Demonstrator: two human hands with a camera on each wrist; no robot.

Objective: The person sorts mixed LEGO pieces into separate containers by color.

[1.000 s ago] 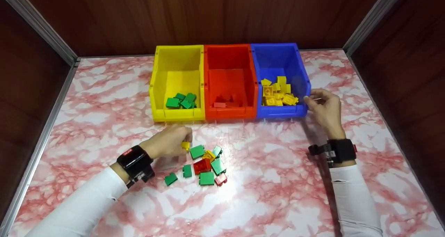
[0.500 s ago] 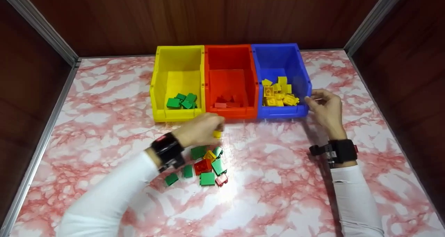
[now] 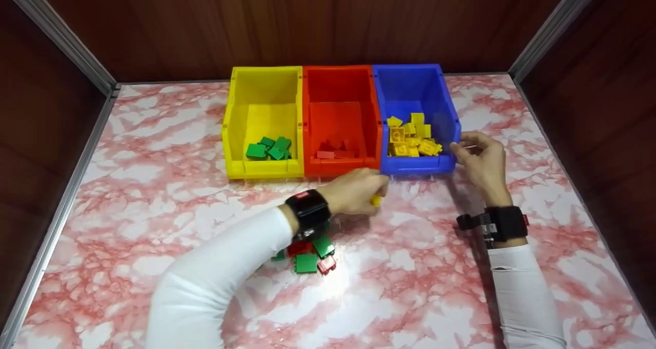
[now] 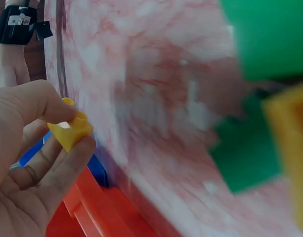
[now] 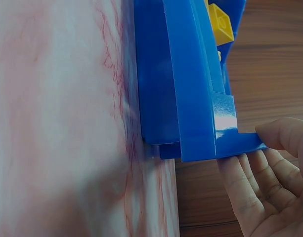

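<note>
My left hand (image 3: 356,191) pinches a small yellow toy brick (image 4: 72,131) between thumb and fingers, its studs visible in the left wrist view. In the head view this hand is in front of the red bin (image 3: 341,165), near the blue bin's front corner. At the right side of the blue bin (image 3: 417,167), my right hand (image 3: 482,162) grips the side wall's edge, thumb on the rim and fingers against the outside. Several yellow bricks (image 3: 412,134) lie inside that bin. Under my left forearm is a partly hidden pile with a green brick (image 3: 306,263) and a pink-red brick (image 3: 326,264).
The yellow bin (image 3: 265,170) stands left of the red one and holds several green bricks (image 3: 277,149). A few red bricks (image 3: 335,153) lie in the red bin. Dark wooden panels (image 3: 328,26) enclose the marbled tabletop (image 3: 410,287) at back and sides.
My left hand has carried the yellow brick rightward from beside the pile, past the yellow and red bins' fronts. My right hand has stayed on the blue bin.
</note>
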